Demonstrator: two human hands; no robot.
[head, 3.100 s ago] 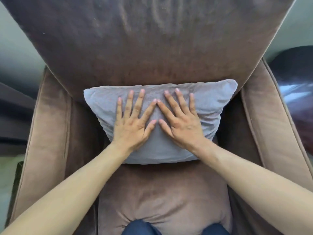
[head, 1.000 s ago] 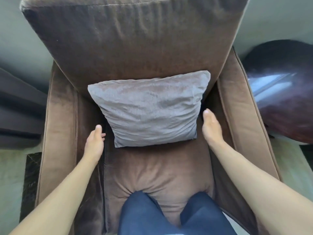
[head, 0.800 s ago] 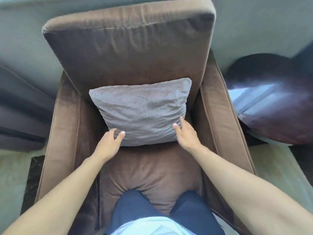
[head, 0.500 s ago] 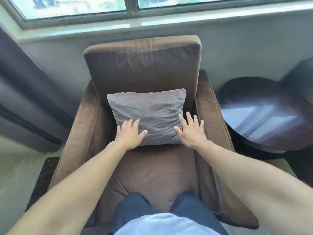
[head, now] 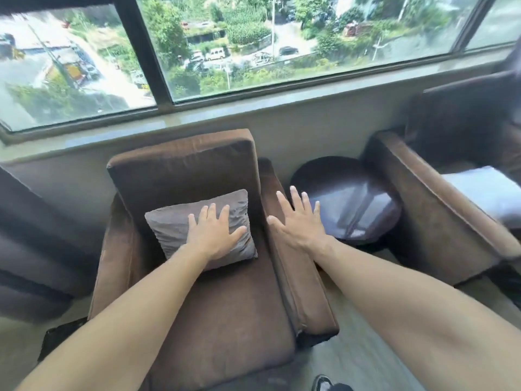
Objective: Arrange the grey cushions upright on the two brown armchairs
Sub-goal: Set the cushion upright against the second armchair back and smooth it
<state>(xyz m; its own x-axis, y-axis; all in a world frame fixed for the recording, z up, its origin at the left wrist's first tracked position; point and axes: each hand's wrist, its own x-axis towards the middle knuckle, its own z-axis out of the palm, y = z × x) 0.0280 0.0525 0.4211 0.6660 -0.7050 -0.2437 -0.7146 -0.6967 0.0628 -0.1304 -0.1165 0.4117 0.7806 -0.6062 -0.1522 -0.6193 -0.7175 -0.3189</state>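
A grey cushion [head: 172, 230] stands upright against the backrest of the brown armchair [head: 225, 306] in front of me. My left hand [head: 215, 234] is in front of the cushion's right half, fingers spread, holding nothing. My right hand [head: 298, 224] hovers open over the chair's right armrest, fingers spread. A second brown armchair [head: 434, 210] stands at the right. On its seat lies a pale grey cushion [head: 487, 190], flat and blurred.
A round dark wooden side table [head: 361, 198] stands between the two armchairs. Behind them run a wall ledge and a large window [head: 253, 38]. A dark curtain [head: 33, 238] hangs at the left. The toe of a dark shoe [head: 327, 385] shows at the bottom.
I have stepped back and the view has lifted and turned right, bringing the window and second armchair into sight. Both hands left the cushion's lower corners and shifted right.
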